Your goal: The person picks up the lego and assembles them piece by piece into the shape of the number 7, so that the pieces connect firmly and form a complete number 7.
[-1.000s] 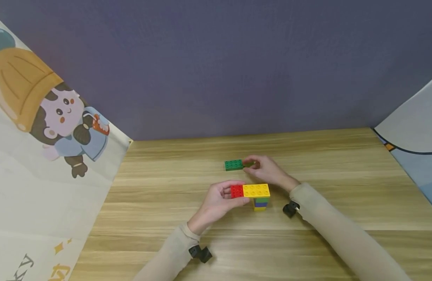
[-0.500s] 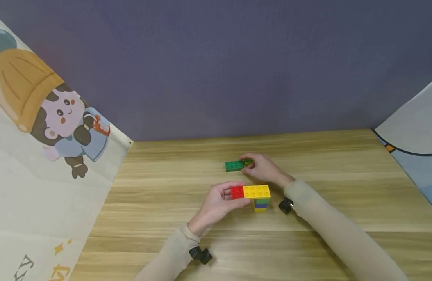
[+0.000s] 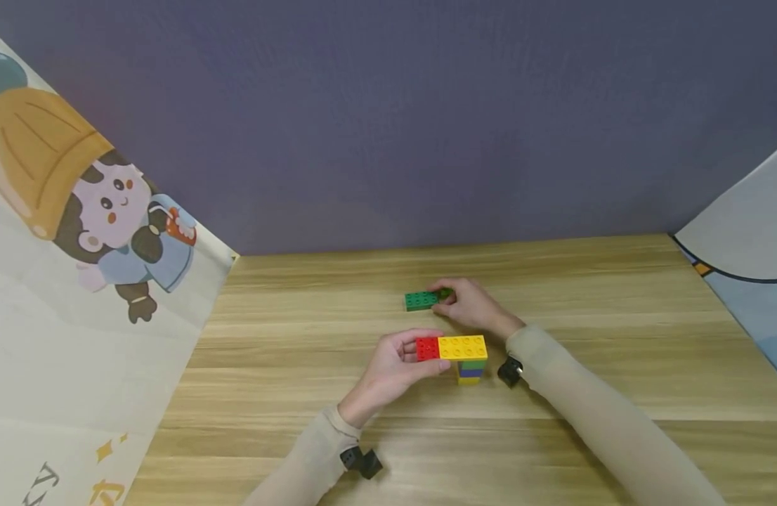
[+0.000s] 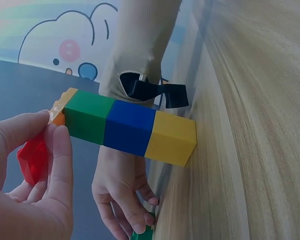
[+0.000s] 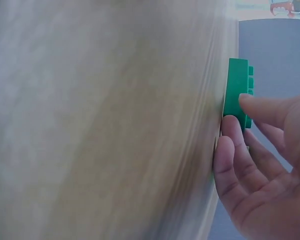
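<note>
In the head view, my left hand (image 3: 388, 369) holds the left end of a joined block build, thumb in front and fingers behind. Its top shows a red brick (image 3: 428, 349) beside a longer yellow brick (image 3: 462, 348). Below the yellow one, the left wrist view shows a column of a green block (image 4: 87, 117), a blue block (image 4: 130, 127) and a yellow block (image 4: 172, 140). Farther back, my right hand (image 3: 473, 307) pinches the right end of a dark green brick (image 3: 420, 301) lying studs up. A lighter green piece (image 3: 447, 292) shows partly between that hand's fingers.
All this is on a wooden table (image 3: 300, 302). A dark panel (image 3: 388, 126) rises along its back edge, with a printed cartoon panel (image 3: 41, 316) at the left and another light panel (image 3: 742, 232) at the right. Each wrist wears a small black camera mount (image 3: 361, 462).
My right hand has moved slightly left, and its fingers have come onto the dark green brick's right end. The left hand and its block build stay nearly where they were.
</note>
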A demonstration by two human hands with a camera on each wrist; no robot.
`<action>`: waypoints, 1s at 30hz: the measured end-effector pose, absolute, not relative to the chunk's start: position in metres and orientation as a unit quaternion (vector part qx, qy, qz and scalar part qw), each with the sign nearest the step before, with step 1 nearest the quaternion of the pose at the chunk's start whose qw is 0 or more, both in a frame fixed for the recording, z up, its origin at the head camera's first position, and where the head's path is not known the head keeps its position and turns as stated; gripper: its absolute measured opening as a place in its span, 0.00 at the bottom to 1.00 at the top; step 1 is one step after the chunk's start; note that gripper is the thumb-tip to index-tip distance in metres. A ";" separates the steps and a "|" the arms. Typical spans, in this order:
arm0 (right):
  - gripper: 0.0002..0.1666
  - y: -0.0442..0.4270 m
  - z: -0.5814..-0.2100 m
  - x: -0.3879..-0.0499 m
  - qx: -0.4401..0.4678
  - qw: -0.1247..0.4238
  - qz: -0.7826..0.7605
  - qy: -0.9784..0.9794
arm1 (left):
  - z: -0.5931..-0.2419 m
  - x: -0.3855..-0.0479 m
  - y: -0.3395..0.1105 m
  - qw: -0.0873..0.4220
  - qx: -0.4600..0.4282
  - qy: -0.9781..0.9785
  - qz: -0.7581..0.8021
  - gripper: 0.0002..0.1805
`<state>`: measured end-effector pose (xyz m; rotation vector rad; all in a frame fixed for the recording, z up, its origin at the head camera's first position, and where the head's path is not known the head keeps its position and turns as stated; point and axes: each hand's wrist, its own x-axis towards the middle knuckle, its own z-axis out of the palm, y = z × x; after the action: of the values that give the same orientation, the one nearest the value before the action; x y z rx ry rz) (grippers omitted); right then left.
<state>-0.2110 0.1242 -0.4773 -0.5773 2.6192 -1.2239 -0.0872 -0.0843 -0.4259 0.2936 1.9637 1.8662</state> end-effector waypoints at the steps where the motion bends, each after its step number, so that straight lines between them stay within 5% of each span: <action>1: 0.24 0.124 -0.478 -0.211 -0.193 0.096 -0.412 0.885 | -0.426 -0.087 -0.084 0.207 0.105 0.705 0.670 0.27; 30: 0.25 0.128 -0.478 -0.215 -0.188 0.072 -0.443 0.873 | -0.426 -0.092 -0.078 0.206 0.094 0.701 0.676 0.30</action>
<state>-0.2150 0.1279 -0.4779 -0.5662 2.6247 -1.3321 -0.0915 -0.0784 -0.4257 0.2608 1.9523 1.8843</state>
